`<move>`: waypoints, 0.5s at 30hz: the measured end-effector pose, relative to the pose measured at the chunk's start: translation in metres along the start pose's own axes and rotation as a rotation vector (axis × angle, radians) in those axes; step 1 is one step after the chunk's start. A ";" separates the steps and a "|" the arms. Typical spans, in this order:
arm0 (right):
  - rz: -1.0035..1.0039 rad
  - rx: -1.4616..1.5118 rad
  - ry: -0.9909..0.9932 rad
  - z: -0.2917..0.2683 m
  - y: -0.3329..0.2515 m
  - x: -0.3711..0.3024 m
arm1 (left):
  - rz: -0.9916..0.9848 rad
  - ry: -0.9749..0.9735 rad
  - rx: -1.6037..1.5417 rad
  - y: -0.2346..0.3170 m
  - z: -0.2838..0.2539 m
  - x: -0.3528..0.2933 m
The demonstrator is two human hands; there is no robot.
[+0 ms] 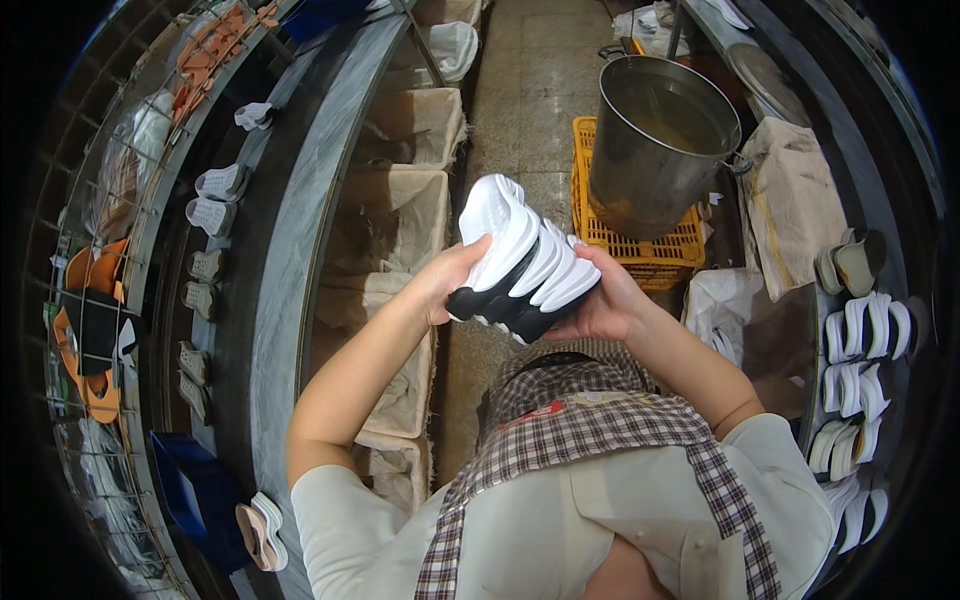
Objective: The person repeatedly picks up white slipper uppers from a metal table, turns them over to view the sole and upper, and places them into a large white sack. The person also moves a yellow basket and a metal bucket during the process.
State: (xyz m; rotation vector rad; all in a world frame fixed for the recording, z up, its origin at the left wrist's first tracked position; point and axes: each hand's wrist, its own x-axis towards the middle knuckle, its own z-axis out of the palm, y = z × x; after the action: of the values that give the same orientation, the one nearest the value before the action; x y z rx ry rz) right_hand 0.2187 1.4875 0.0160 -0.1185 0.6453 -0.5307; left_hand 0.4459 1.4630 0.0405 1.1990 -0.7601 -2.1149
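Head view showed the left hand [452,282] curled around the near end of a chunky black-and-white shoe sole [522,262], thumb on top and fingers tucked beneath, closed firmly enough to bear its weight. The right hand [600,305] cupped the other side from below, fingers wrapped under the dark base, so the sole sat pinched between both palms at chest height, tilted with its ribbed white side turned up toward the face; that angle suited a close look along its ridges. Whether the right fingertips pressed into the sole or merely steadied it could not be told, since the sole hid them.

Just beyond the hands, a large metal bucket [660,140] stood on a yellow plastic crate [640,245] on the concrete floor, within easy reach. To the left ran a row of cloth-lined bins [410,215] beside a long conveyor edge [300,250], and farther left small pale soles [215,200] lay spaced out on a dark belt. On the right, a shelf held white soles stood on edge [860,345] in tidy rows, near a draped cloth sack [790,200]. A checked apron [600,430] covered the person's front.
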 end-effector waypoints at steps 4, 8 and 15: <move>0.057 0.024 -0.015 -0.006 0.002 -0.001 | -0.072 -0.022 -0.044 -0.007 -0.005 -0.005; 0.069 0.074 0.010 -0.008 0.002 -0.002 | -0.084 -0.016 -0.107 -0.009 -0.005 -0.009; 0.058 0.071 0.006 -0.003 -0.002 -0.008 | -0.007 -0.014 -0.234 -0.020 -0.011 -0.003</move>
State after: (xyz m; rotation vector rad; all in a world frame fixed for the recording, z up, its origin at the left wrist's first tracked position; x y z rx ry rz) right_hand 0.2105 1.4899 0.0189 -0.0315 0.6333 -0.4972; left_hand 0.4524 1.4762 0.0235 1.0633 -0.4987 -2.1508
